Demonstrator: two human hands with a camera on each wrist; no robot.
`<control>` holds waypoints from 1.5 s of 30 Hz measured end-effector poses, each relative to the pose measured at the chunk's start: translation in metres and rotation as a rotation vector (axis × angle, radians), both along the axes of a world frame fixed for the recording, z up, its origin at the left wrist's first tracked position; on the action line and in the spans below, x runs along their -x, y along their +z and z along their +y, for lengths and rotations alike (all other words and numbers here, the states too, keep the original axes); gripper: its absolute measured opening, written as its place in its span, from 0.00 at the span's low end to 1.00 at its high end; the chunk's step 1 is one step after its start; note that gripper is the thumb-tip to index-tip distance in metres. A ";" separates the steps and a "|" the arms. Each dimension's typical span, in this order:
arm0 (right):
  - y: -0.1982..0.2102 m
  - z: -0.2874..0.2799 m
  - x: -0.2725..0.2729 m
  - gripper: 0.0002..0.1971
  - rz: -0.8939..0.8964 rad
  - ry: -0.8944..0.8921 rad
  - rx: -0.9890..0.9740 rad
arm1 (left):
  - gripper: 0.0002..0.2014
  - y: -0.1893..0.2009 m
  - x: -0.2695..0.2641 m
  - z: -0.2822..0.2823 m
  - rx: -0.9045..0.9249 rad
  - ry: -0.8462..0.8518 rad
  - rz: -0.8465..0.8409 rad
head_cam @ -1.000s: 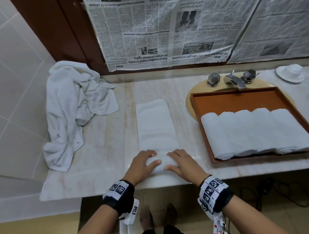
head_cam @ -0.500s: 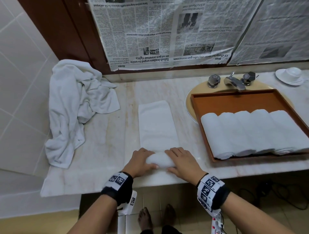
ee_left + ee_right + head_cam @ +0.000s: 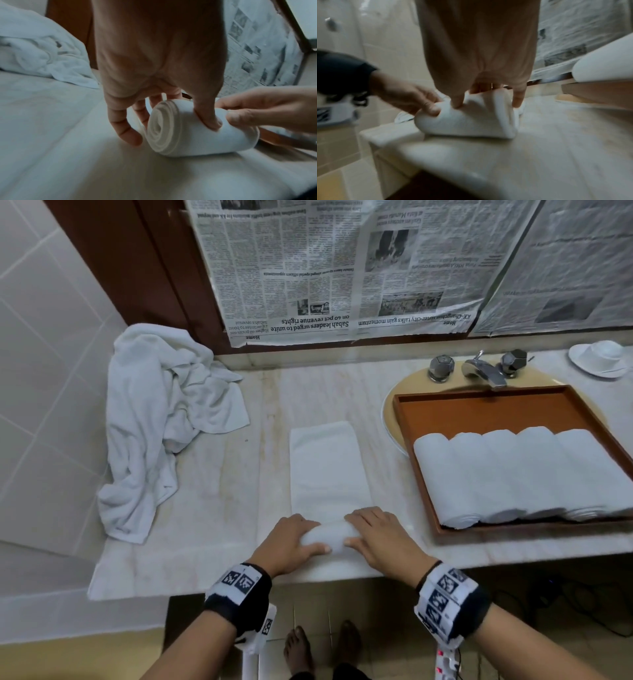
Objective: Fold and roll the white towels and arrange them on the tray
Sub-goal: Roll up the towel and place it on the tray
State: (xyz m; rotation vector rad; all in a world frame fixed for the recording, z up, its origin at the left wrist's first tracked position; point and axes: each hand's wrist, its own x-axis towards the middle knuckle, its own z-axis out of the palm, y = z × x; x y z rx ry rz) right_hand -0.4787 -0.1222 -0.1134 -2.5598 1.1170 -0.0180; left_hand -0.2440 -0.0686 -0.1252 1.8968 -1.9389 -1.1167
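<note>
so both hands, left hand (image 3: 291, 542) and right hand (image 3: 383, 539), curl around the roll (image 3: 327, 537) at the counter (image 3: 219, 501) edge, its axis crosswise, flat towel (image 3: 325, 463) stretching straight ahead.

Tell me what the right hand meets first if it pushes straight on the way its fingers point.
The right hand points away across the counter, so first comes the flat, unrolled stretch of the folded towel beyond the roll it grips. Past that, probably bare counter, then the newspaper-covered wall.
</note>
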 end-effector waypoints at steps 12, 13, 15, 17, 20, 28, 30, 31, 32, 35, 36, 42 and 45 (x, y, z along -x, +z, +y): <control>0.008 -0.022 -0.015 0.26 -0.023 -0.059 -0.375 | 0.40 -0.007 0.008 0.014 0.229 -0.009 -0.211; 0.012 -0.024 -0.016 0.25 -0.036 -0.070 -0.437 | 0.39 -0.007 0.008 0.014 0.232 -0.005 -0.204; 0.015 -0.025 -0.016 0.26 -0.061 -0.107 -0.500 | 0.39 -0.009 0.007 0.010 0.177 0.025 -0.144; 0.014 -0.018 -0.012 0.30 -0.053 -0.147 -0.420 | 0.38 -0.009 0.004 0.003 0.105 0.051 -0.055; 0.002 0.001 -0.009 0.33 -0.013 -0.082 -0.084 | 0.26 0.000 -0.001 -0.011 0.021 0.057 0.098; -0.001 -0.011 -0.019 0.36 0.074 -0.074 -0.187 | 0.37 0.003 0.007 0.003 0.099 0.041 -0.178; 0.006 -0.016 -0.023 0.35 0.075 -0.099 -0.301 | 0.39 -0.002 0.010 0.014 0.229 0.011 -0.263; 0.009 -0.017 -0.024 0.34 0.072 -0.110 -0.361 | 0.39 -0.002 0.011 0.019 0.238 0.004 -0.268; 0.011 -0.018 -0.024 0.33 0.063 -0.124 -0.423 | 0.39 -0.002 0.012 0.021 0.224 0.004 -0.259; 0.018 -0.015 -0.017 0.32 0.038 -0.129 -0.484 | 0.36 -0.003 0.008 0.014 0.109 -0.018 -0.190; 0.019 -0.012 -0.014 0.32 0.051 -0.120 -0.414 | 0.35 -0.004 0.006 0.009 0.077 -0.025 -0.153; 0.002 0.014 -0.014 0.34 0.127 0.005 0.100 | 0.34 -0.009 -0.005 -0.012 -0.035 -0.032 -0.019; 0.001 -0.001 -0.015 0.30 0.091 -0.003 -0.004 | 0.32 -0.001 0.003 -0.005 0.019 0.001 -0.110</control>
